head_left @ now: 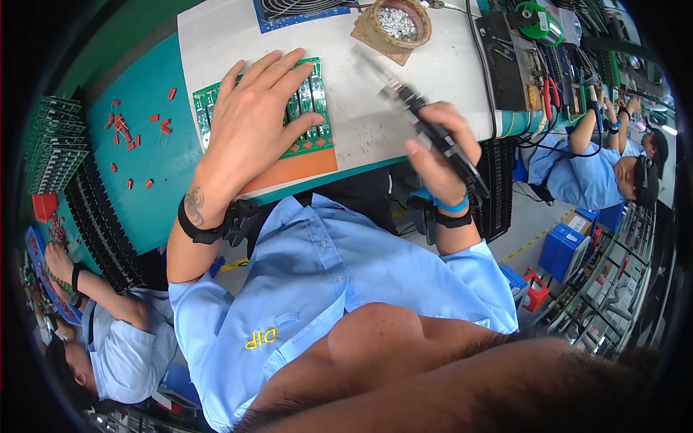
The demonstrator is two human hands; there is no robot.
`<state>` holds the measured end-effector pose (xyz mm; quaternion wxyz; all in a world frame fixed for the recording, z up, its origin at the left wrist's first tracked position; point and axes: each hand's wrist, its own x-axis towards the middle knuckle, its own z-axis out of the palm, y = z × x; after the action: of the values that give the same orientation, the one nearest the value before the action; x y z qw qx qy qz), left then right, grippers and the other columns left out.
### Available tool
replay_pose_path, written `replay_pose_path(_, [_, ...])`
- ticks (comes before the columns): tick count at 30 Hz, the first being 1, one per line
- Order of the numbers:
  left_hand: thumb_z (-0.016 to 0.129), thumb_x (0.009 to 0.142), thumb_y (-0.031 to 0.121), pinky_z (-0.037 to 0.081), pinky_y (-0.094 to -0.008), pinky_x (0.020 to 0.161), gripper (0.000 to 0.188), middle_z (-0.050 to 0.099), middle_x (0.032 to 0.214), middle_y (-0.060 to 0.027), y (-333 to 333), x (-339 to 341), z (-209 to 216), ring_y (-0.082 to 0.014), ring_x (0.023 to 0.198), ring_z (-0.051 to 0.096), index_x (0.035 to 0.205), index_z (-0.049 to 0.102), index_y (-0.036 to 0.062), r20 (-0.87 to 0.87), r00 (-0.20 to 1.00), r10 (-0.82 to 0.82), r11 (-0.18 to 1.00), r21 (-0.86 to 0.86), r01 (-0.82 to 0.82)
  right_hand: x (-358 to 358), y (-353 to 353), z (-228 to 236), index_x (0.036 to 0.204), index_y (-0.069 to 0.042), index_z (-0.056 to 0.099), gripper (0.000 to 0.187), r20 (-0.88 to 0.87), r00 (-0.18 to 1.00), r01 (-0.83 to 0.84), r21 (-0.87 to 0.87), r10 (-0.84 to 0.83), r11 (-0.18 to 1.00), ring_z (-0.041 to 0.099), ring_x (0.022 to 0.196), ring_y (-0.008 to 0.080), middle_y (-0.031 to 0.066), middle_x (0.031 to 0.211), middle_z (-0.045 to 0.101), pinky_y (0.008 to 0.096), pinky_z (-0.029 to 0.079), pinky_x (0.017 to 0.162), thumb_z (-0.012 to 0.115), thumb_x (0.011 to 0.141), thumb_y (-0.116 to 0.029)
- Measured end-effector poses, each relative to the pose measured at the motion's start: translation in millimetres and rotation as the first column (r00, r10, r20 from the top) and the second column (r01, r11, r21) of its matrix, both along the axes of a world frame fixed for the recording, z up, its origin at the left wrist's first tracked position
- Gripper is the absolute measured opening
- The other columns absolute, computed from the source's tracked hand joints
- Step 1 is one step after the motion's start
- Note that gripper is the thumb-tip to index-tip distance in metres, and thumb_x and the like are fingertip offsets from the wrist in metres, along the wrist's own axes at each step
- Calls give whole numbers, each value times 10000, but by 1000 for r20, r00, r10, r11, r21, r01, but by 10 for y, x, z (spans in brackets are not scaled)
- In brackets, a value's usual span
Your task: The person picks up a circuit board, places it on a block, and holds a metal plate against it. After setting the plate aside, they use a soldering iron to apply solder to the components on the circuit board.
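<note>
My left hand lies flat with fingers spread over a green circuit board panel, hiding much of it. Under the panel's near edge shows an orange-brown board. In my right hand, fingers wrapped round its dark handle, is a soldering iron. It slants up and to the left, its blurred tip above the pale work sheet, right of the panel and apart from it.
A round pot with silvery scraps stands on a square base beyond the iron. Small red components lie scattered left. Upright boards and a black rack flank them. At right are red-handled pliers, a green spool and co-workers.
</note>
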<state>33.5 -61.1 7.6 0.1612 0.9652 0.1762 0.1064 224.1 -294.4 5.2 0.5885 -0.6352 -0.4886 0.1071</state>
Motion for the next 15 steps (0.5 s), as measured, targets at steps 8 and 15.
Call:
replay_pose_path(8, [865,846,404,347,-569,1239,665,633,1515,-76,61,-46,22,-310,1451,539,1412,674,111,60,998,10,1000,12,-11,-208,78,62,1156,52,713,381,-13,986,-164,-150,164,975,661,819,220,146,918,699,320,509,754,812,788,66])
replay_pose_path(15, [875,841,380,340,-561,1251,634,631,1519,-70,63,-88,22,-303,1456,535,1392,695,124,14,1000,19,1000,15,-19,-201,113,13,1177,51,712,395,-25,986,-167,-161,165,973,663,836,211,140,935,703,314,508,767,811,795,67])
